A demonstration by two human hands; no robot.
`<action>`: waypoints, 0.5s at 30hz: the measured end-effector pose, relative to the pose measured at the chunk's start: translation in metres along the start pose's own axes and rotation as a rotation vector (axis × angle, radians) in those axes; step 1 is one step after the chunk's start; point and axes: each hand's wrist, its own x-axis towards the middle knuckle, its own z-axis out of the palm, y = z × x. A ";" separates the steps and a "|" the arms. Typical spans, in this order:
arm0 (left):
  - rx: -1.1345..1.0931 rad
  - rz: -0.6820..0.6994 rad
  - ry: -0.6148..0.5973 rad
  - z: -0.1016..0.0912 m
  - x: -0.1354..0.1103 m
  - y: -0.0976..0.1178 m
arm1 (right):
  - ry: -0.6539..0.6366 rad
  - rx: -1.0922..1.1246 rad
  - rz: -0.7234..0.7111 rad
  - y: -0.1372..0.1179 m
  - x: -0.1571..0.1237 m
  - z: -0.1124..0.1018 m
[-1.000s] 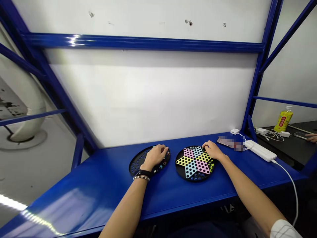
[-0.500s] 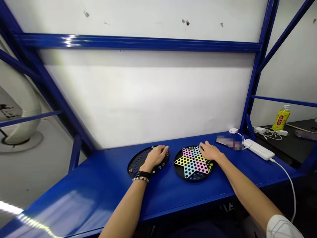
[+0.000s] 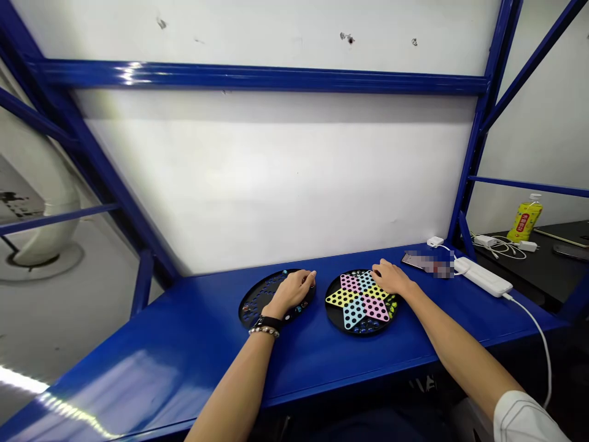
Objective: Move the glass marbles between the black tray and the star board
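Two round black boards lie side by side on a blue shelf [image 3: 184, 344]. The left one is a plain black perforated tray [image 3: 256, 299] with a few marbles in its holes. The right one is a Chinese checkers board [image 3: 356, 302] with a star of pink, yellow and light-blue triangles. My left hand [image 3: 292, 291] rests on the right part of the plain tray, fingers curled down onto marbles. My right hand [image 3: 391, 279] lies on the upper right edge of the star board, fingers bent over the holes. What either hand grips is hidden under the fingers.
A phone [image 3: 426, 263] lies right of the star board, beside a white power strip [image 3: 483, 277] with a cable [image 3: 538, 331] trailing off the shelf edge. Blue frame posts [image 3: 478, 135] bound the bay. On a black table at far right stand a yellow bottle [image 3: 525, 218] and chargers [image 3: 501, 244].
My left hand's fingers have curled a little tighter at the tray's right edge. My right hand has shifted slightly left along the star board's top edge. Another person's hand at far right is gone.
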 end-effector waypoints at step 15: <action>-0.031 0.027 0.004 0.001 0.001 -0.002 | -0.046 0.049 -0.057 0.004 0.004 0.000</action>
